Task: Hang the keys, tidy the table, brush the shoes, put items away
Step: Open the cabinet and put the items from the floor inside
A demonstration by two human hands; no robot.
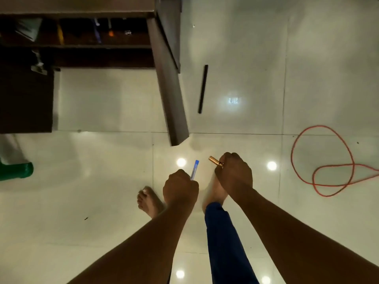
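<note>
Pens are the things in hand: a blue-capped pen [194,170] sticks up out of the left hand [180,186], whose fingers are curled tight around its lower part, and a gold-coloured metal pen [215,161] juts from the right hand [233,176], fingers wrapped round it in a fist as well. Both hands hang over the glossy white tile floor [102,201], close together but not touching, above the person's bare feet; one leg wears a blue trouser leg [223,242].

Just ahead of the hands a dark wooden panel [168,78], seemingly the side of a table, runs down toward them, its lower corner near the gold pen's tip. Left of it is a dark shelf [75,46] holding small, blurred items that cannot be made out, with a dark block [26,99] below it. A thin black stick [203,89] lies on the tiles just right of the panel. Farther right, a red cord [322,160] loops across the floor, well apart from the hands. At the far left edge sits a green object [17,172], partly cut off.

Bare tile lies between the panel and the cord.
</note>
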